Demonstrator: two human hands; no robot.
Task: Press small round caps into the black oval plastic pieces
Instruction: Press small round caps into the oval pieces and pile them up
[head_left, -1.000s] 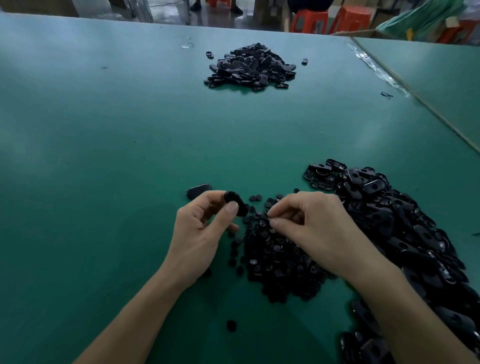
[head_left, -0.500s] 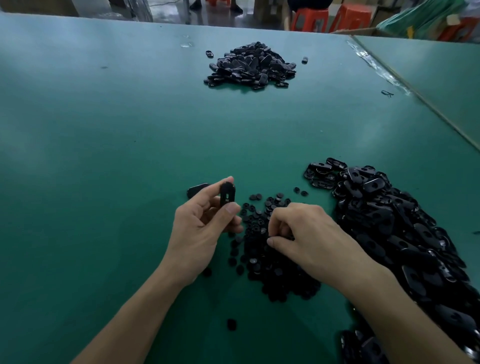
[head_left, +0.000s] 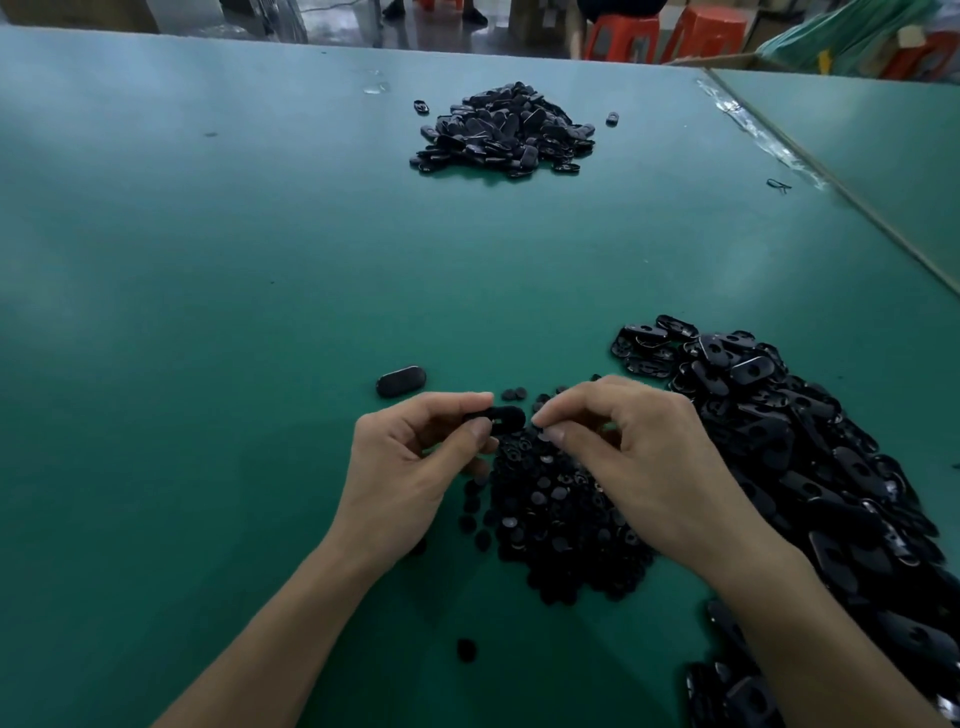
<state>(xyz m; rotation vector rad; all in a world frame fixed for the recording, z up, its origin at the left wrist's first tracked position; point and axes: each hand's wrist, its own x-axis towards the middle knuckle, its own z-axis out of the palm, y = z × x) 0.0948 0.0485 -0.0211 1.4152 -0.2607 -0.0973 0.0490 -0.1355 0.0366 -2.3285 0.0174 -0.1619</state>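
My left hand (head_left: 410, 467) pinches a black oval piece (head_left: 501, 417) between thumb and forefinger, lying flat just above the table. My right hand (head_left: 639, 467) hovers right beside it, thumb and forefinger pinched together at the oval's right end; whether a cap sits between them is hidden. Beneath both hands lies a heap of small round caps (head_left: 561, 525). A large pile of black oval pieces (head_left: 810, 467) spreads to the right.
One loose oval (head_left: 401, 381) lies left of my hands. A second pile of ovals (head_left: 506, 132) sits far across the green table (head_left: 208, 312). A stray cap (head_left: 466, 649) lies near my left forearm. A table seam (head_left: 841, 192) runs along the right.
My left hand turned the oval from upright to flat and lowered it. My right hand rose off the cap heap and moved up to the oval's right end.
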